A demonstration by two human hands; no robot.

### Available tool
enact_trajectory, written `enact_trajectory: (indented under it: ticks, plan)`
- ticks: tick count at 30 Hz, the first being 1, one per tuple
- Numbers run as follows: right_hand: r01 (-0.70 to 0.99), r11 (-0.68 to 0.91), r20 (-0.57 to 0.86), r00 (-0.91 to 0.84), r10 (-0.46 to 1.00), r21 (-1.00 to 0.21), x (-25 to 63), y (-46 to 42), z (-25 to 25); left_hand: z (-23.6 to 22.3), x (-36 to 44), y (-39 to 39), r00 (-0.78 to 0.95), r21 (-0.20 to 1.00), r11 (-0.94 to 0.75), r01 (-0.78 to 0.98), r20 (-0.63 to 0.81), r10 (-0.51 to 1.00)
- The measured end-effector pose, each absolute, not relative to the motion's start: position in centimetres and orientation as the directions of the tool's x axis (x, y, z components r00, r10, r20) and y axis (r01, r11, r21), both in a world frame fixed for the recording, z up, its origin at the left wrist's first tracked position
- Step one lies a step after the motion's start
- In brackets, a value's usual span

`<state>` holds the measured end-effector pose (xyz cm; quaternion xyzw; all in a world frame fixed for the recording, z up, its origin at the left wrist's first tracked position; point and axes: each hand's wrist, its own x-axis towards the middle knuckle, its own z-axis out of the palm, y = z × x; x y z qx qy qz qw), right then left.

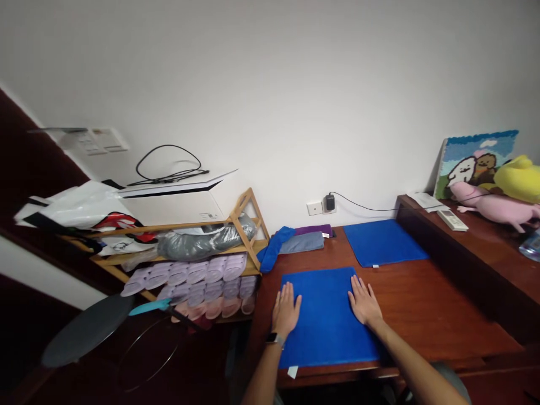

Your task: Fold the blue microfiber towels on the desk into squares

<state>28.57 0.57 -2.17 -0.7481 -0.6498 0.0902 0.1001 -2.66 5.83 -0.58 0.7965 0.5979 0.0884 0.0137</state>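
Note:
A blue towel (pixel 324 326) lies spread flat on the wooden desk (pixel 422 304) in front of me, a white tag sticking out at its near edge. My left hand (pixel 287 312) rests open on the towel's left edge, fingers pointing away from me; a watch sits on that wrist. On the opposite edge, my right hand (pixel 363 301) lies flat with its fingers spread. Neither hand grips anything. Farther back on the right is a second flat blue towel (pixel 386 242). Folded purple (pixel 310 230), grey (pixel 301 243) and blue (pixel 274 250) cloths lie at the back left corner.
Left of the desk stands a wooden rack (pixel 248 225) with several slippers (pixel 198 273) and a white box (pixel 177 202). A raised shelf on the right carries a remote (pixel 452 220), a pink plush toy (pixel 493 207) and a picture (pixel 476 160). A charger (pixel 329 201) is plugged into the wall.

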Motion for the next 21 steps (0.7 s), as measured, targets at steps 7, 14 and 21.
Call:
enact_trajectory:
  ticks: [7,14,21]
  plan:
    - [0.956,-0.160,-0.069,0.148,0.987,-0.247,28.9,0.5,-1.2,-0.6,-5.2,5.8,0.216,0.136,-0.237,0.962,0.149,0.965]
    - [0.968,-0.102,0.033,0.113,0.993,-0.227,28.9,-4.0,-1.7,-0.6,-4.8,5.9,0.204,0.143,-0.232,0.962,0.183,0.962]
    - [0.957,-0.113,-0.009,0.115,0.993,-0.268,28.3,-5.1,-1.1,0.1,-3.9,5.5,0.270,0.099,-0.306,0.947,0.273,0.924]
